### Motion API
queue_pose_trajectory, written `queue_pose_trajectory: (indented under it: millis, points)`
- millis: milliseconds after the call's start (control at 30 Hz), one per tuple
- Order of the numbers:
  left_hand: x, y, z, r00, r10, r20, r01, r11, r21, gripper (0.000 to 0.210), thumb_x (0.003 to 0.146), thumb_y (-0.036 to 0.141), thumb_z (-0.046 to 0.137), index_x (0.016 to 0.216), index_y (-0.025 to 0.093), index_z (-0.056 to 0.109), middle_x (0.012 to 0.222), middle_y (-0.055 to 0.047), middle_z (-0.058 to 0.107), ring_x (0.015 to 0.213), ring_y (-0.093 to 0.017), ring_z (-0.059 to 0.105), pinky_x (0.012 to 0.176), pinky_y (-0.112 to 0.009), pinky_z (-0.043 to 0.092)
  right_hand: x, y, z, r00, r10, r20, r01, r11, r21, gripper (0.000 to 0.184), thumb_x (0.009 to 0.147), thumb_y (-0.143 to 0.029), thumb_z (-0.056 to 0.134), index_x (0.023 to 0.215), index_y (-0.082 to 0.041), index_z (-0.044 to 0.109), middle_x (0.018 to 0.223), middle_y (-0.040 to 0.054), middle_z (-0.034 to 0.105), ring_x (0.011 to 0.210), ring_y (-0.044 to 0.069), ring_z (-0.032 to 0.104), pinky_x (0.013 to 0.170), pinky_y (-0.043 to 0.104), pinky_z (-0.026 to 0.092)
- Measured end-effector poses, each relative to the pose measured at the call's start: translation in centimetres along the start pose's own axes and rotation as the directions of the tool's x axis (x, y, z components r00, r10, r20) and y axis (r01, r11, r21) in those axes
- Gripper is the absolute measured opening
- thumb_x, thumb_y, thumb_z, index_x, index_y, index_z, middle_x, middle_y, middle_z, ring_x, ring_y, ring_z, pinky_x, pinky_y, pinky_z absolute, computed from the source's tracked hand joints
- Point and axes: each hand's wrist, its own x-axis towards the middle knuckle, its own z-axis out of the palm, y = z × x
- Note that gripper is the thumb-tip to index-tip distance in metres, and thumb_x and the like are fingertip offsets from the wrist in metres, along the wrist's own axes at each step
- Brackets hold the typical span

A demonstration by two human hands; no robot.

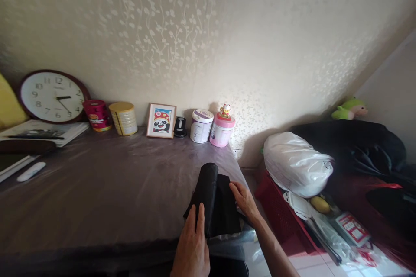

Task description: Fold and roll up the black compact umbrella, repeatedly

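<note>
A piece of black cloth [224, 207] lies near the right front corner of the covered table, its left part doubled over into a thick roll. My left hand [192, 242] rests on the near end of that roll, fingers stretched along it and slightly apart; its thumb is partly hidden. At the cloth's right edge, my right hand [244, 199] is closed, pinching the material between thumb and fingers. What the cloth is, exactly, I cannot make out.
Along the wall stand a clock [52, 97], a red tin [97, 116], a yellow-lidded can [124, 119], a framed panda picture [161, 120], a white can [201, 126] and a pink can [222, 132] topped by a figurine. Right of the table are a red basket [276, 212] and a white bag [295, 162].
</note>
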Motion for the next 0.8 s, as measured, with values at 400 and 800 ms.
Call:
queue_pose_trajectory:
  millis: [400,800]
  points:
    - [0.0,0.7,-0.2,0.999,-0.016,-0.039,0.015,0.999,-0.028,0.074,0.079,0.005,0.029,0.140,0.026,-0.007,0.145,-0.014,0.024,0.132,-0.026,0.031,0.102,-0.043,0.039,0.7,-1.9,1.1,0.990,-0.135,-0.049,0.125,0.975,-0.182,0.039,0.082,-0.039,0.044,0.107,-0.013,0.059,0.067,0.0026,0.066,0.063,0.019,0.059,0.062,0.029,0.043]
    - [0.2,0.5,-0.6,0.999,-0.033,-0.027,0.031,0.998,-0.055,0.067,0.080,0.010,0.030,0.141,0.019,0.002,0.143,-0.016,0.027,0.130,-0.026,0.034,0.101,-0.043,0.040,1.2,-4.8,3.7,0.998,-0.041,0.043,0.031,0.974,0.223,0.034,0.080,-0.040,0.046,0.103,-0.016,0.055,0.070,0.0000,0.063,0.045,0.012,0.054,0.036,0.023,0.041]
